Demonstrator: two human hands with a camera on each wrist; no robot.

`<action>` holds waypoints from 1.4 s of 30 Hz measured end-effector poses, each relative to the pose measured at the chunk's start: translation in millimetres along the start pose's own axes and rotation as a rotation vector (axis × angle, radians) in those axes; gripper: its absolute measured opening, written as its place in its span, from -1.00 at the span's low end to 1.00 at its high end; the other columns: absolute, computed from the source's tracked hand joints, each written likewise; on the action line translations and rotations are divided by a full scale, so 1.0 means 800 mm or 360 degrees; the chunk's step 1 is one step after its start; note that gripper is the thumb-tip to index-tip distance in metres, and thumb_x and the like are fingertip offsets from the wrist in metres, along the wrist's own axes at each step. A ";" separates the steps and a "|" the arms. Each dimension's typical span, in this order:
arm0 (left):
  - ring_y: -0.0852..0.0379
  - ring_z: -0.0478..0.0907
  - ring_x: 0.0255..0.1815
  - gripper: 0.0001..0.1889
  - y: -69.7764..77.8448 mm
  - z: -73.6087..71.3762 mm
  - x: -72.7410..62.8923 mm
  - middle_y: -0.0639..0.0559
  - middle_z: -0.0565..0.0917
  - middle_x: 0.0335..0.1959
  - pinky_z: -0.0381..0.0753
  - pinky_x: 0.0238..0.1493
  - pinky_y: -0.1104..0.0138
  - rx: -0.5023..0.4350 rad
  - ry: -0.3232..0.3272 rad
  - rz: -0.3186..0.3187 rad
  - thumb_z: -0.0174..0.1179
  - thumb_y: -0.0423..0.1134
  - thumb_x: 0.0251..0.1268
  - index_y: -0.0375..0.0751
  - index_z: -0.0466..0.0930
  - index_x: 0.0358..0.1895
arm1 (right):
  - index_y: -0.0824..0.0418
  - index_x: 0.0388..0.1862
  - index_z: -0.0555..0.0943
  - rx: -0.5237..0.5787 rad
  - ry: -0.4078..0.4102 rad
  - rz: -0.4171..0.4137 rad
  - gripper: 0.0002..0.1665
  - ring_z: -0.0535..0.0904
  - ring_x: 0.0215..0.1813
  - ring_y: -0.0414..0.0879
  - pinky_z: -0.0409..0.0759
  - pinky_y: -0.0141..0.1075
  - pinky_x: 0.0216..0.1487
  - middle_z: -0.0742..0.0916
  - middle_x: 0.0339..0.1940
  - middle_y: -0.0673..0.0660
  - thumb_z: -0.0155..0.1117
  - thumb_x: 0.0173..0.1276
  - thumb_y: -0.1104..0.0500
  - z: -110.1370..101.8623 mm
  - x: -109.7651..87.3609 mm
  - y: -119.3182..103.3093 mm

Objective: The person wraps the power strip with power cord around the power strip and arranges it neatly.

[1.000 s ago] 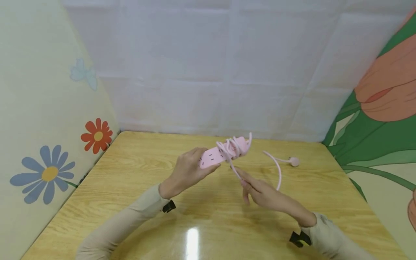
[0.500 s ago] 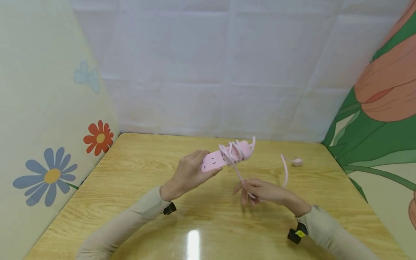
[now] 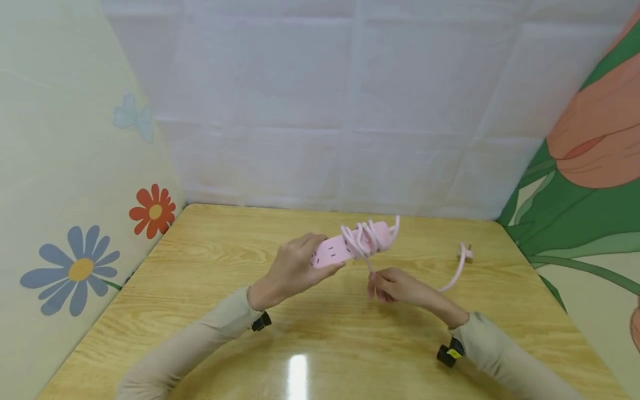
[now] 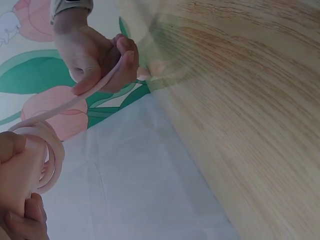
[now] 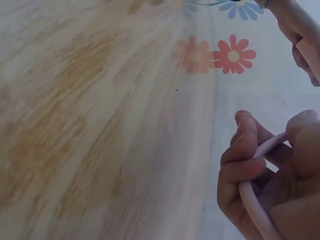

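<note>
A pink power strip is held up over the table, its left end gripped by my left hand. Its pale pink cord is wound in several loops round the strip's right part. From those loops the cord runs down to my right hand, which pinches it. In the right wrist view the cord passes between the curled fingers and the thumb. Beyond the right hand, the cord's loose end curves to the plug on the right. In the left wrist view the strip sits between thumb and fingers.
A wooden table lies under both hands. A white cloth hangs behind it. Flower-painted panels stand at the left and right. Each wrist carries a small black camera.
My right hand has drawn the cord a little, and its grip sits nearer the strip than half a second ago. The strip has shifted slightly right; the loose cord end and plug have moved right.
</note>
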State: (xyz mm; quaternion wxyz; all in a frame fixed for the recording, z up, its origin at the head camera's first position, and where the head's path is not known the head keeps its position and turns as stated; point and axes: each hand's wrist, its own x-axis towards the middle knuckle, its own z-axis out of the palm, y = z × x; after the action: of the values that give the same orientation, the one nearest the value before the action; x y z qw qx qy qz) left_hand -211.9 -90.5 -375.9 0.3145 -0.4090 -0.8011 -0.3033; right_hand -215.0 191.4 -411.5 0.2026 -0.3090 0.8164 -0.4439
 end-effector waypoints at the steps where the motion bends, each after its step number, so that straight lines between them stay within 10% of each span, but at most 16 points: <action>1: 0.19 0.53 -0.53 -0.54 0.000 0.001 0.000 -0.08 0.66 -0.38 0.44 -0.57 0.59 -0.0005 -0.0003 0.0004 0.51 -0.14 0.04 -0.38 0.57 -0.11 | 0.40 -0.35 0.62 -0.0019 0.0023 0.0006 -0.51 0.39 -0.64 -0.22 0.33 -0.42 -0.64 0.58 -0.66 0.17 -0.16 0.66 0.19 0.000 0.000 0.000; 24: 0.20 0.54 -0.52 -0.51 0.003 0.009 -0.004 -0.11 0.68 -0.34 0.44 -0.56 0.60 0.0000 -0.0037 -0.0021 0.50 -0.10 0.06 -0.40 0.59 -0.07 | 0.31 -0.36 0.66 -0.0194 0.0195 -0.0123 -0.69 0.39 -0.56 -0.24 0.37 -0.44 -0.55 0.57 -0.63 0.08 0.01 0.55 0.35 -0.016 0.013 0.014; 42: 0.19 0.55 -0.53 -0.52 0.001 0.008 -0.001 -0.08 0.67 -0.37 0.45 -0.58 0.61 -0.0006 0.0035 -0.0034 0.51 -0.08 0.04 -0.35 0.57 -0.11 | 0.40 -0.18 0.71 0.0213 -0.0573 -0.0142 -0.51 0.48 -0.52 -0.23 0.47 -0.43 -0.52 0.62 -0.55 0.44 -0.17 0.66 0.20 -0.009 -0.007 0.001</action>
State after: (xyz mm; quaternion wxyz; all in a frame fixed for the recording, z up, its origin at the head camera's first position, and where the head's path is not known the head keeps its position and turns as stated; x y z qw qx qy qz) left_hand -212.5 -86.3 -380.4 0.3193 -0.3978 -0.8013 -0.3126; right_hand -215.3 200.1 -408.3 0.3455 -0.4051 0.7211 -0.4432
